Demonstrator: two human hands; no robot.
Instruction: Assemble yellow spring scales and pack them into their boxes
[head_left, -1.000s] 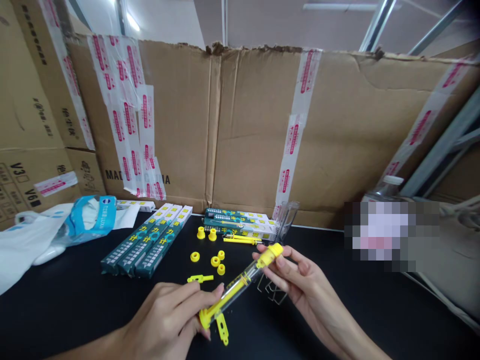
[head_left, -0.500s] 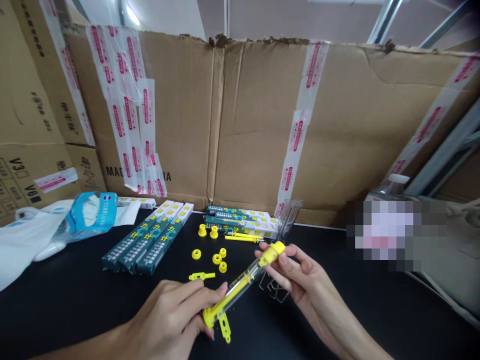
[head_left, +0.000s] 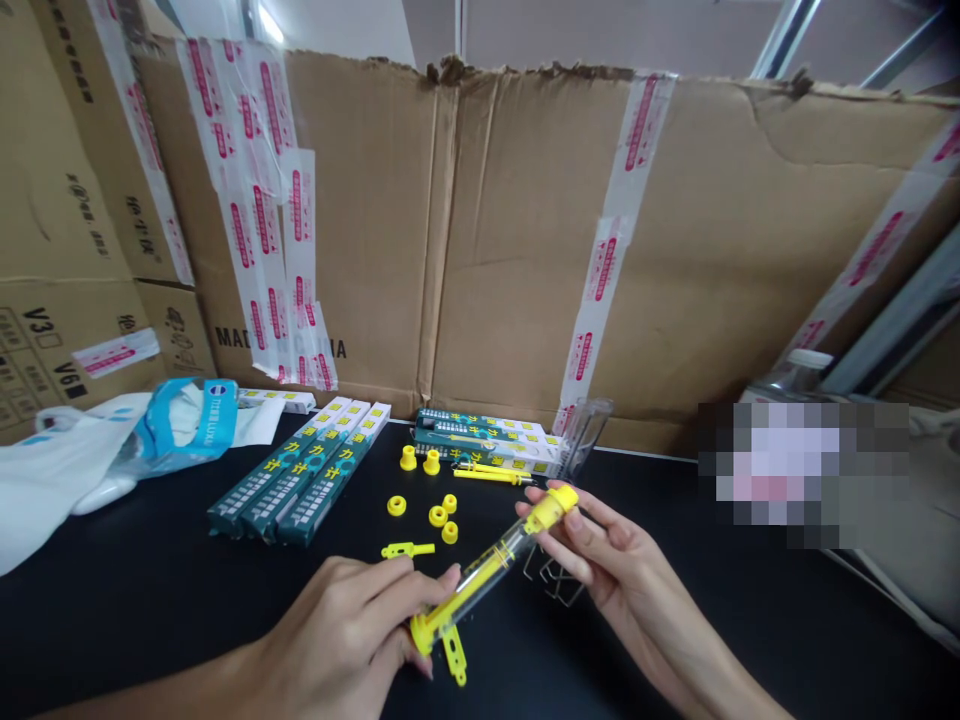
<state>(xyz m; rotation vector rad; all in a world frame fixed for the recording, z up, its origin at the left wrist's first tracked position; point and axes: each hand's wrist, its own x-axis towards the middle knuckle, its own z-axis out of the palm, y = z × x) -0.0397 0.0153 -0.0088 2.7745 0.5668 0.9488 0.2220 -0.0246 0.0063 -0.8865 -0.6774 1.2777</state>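
Note:
Both my hands hold a clear plastic tube (head_left: 491, 570) with yellow parts at each end, slanting up to the right above the black table (head_left: 150, 600). My left hand (head_left: 352, 635) pinches the lower end, where a yellow hook piece (head_left: 454, 655) hangs. My right hand (head_left: 607, 565) grips the yellow cap (head_left: 551, 508) at the upper end with its fingertips. Small wire hooks (head_left: 551, 580) lie just under the tube.
Loose yellow caps (head_left: 431, 500) and a yellow clip (head_left: 407, 549) lie ahead of my hands. Three long green boxes (head_left: 304, 485) lie at the left, more boxes (head_left: 487, 440) and a clear tube (head_left: 585, 435) behind. White and blue bags (head_left: 112, 450) sit far left. Cardboard walls (head_left: 487, 250) stand behind.
The view has shifted slightly down and left. My hands and the tube keep nearly the same pose.

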